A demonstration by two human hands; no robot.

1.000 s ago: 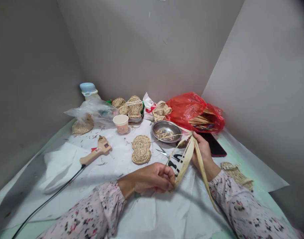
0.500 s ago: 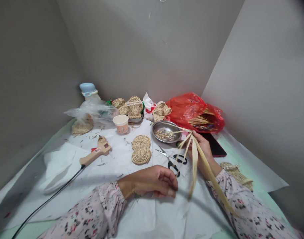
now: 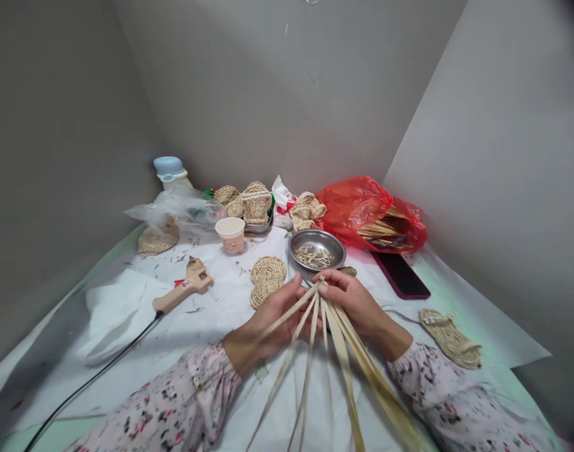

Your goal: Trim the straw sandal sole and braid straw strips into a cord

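Note:
Between my hands a bundle of pale dried straw strips (image 3: 340,351) fans downward from a gathered, knotted top. My right hand (image 3: 357,304) pinches that top between thumb and fingers. Close on its left is my left hand (image 3: 280,317), thumb raised and apart from the fingers. Several strips cross in front of its palm, and its fingertips are partly hidden behind them. A woven straw figure-eight piece (image 3: 268,276) lies just beyond my left hand. The scissors are almost wholly covered by my hands and the strips.
Beyond my hands stands a metal bowl (image 3: 317,248) with straw scraps. A red plastic bag (image 3: 355,210) of straw and a phone (image 3: 402,275) lie right. Leftward are a paper cup (image 3: 231,235) and a corded glue gun (image 3: 186,289). A woven slipper-shaped piece (image 3: 451,339) lies far right.
My right hand has brought the straw strips left and toward me, off the bowl and phone. My left hand has risen from the paper to meet them.

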